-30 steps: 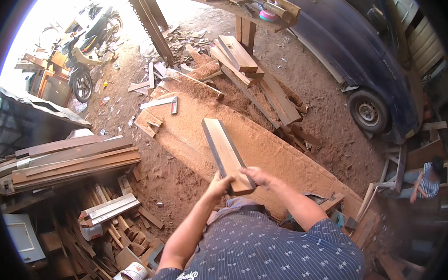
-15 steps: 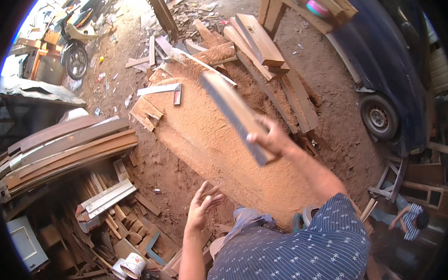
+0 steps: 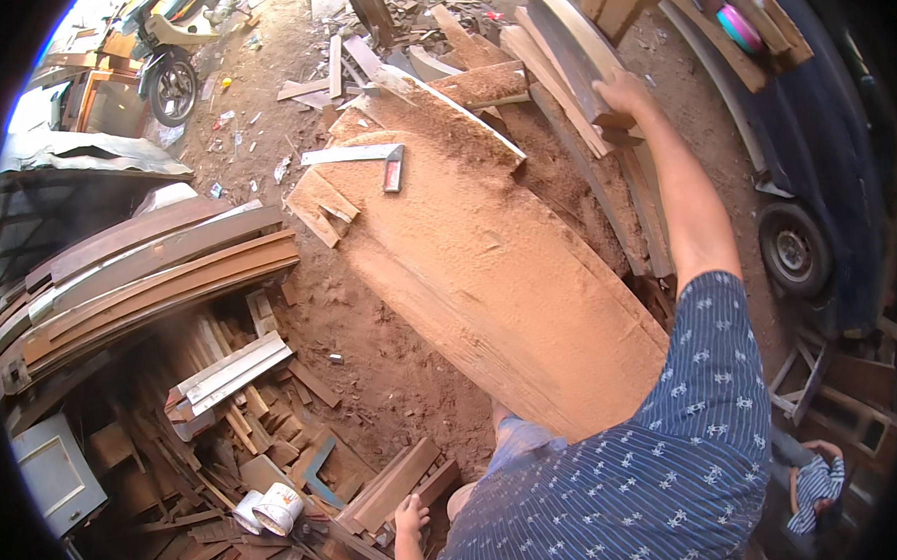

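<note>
My right hand [image 3: 621,94] reaches far to the right and grips the near end of a wooden plank [image 3: 564,43], which lies on top of a stack of boards. Low in the view, my left hand [image 3: 411,515] has its fingers curled in, with nothing visible in them, close to some brown planks [image 3: 402,480]. Between my arms a wide workbench top [image 3: 490,308] is coated in sawdust. A try square [image 3: 368,155] with a metal blade rests at its far left end, beside a notched wooden piece [image 3: 317,208].
Long boards [image 3: 157,263] are stacked at left, above scattered offcuts and white buckets [image 3: 276,508]. A dark blue vehicle [image 3: 814,164] stands at right, a motorcycle [image 3: 171,77] at far left. Another person [image 3: 816,489] is at lower right. A pink and teal roll [image 3: 738,29] sits upper right.
My right hand has carried the plank from above the sawdust onto the stack at far right. My left hand has dropped lower and its fingers have curled. The view has shifted.
</note>
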Demonstrator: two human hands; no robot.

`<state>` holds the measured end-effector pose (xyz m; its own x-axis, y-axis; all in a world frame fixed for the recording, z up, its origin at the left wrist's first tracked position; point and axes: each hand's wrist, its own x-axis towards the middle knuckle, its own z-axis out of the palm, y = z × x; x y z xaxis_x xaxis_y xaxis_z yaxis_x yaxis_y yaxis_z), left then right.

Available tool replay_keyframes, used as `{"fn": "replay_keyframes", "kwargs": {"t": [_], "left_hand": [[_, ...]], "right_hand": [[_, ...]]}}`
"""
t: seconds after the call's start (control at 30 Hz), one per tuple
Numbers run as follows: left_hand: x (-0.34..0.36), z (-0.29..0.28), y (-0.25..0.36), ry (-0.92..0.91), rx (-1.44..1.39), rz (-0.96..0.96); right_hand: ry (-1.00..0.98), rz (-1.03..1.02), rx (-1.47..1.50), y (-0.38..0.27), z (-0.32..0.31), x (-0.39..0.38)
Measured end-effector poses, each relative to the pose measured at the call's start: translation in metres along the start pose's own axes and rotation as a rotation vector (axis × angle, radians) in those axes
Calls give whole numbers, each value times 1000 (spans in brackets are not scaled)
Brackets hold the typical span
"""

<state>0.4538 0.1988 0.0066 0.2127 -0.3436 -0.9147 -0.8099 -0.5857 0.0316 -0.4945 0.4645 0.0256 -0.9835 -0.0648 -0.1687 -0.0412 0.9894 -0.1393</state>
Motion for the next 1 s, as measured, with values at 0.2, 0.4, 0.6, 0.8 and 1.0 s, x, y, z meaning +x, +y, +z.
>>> {"fn": "replay_keyframes", "kwargs": {"t": [0.2,0.4,0.6,0.8,1.0], "left_hand": [[-4,24,47,-1,5,152],[-32,30,127,40,73,433],[-35,23,113,66,68,445],[-7,21,52,18,122,234],[19,-8,40,-72,104,251]], "right_hand": [[170,-516,260,-78,86,-42],[-406,-296,577,-107,211,-9],[-666,-345,768,-116,232,1],[-649,-107,877,-135,152,-71],[-809,0,1485,-69,150,-237]]}}
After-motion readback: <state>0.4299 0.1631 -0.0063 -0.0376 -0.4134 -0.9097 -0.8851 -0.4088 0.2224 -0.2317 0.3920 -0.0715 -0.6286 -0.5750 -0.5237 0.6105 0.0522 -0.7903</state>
